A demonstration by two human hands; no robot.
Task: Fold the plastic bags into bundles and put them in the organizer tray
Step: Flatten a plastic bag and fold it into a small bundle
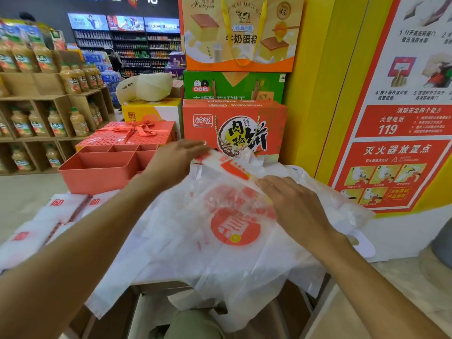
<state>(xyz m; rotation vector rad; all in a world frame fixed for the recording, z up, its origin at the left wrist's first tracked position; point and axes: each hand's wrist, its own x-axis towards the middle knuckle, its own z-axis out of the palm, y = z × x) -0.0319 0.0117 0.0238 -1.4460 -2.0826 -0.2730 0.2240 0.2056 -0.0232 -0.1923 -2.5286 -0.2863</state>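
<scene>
A white plastic bag with a red round logo [232, 231] lies spread out in front of me on a pile of similar bags. Its far edge is rolled into a narrow strip [227, 165]. My left hand [176, 157] grips the left end of that strip. My right hand [291, 201] presses down on the strip's right end, fingers flat. The coral organizer tray [97, 174] with several compartments stands to the left, beyond my left forearm; its visible compartments hold nothing.
More white bags with red print [56, 209] lie flat at the left. Behind the tray sit a red gift box with a ribbon [129, 133] and stacked snack cartons [234, 123]. A yellow pillar with a fire-safety poster [396, 133] stands at right. Shelves of juice bottles [49, 113] fill the left.
</scene>
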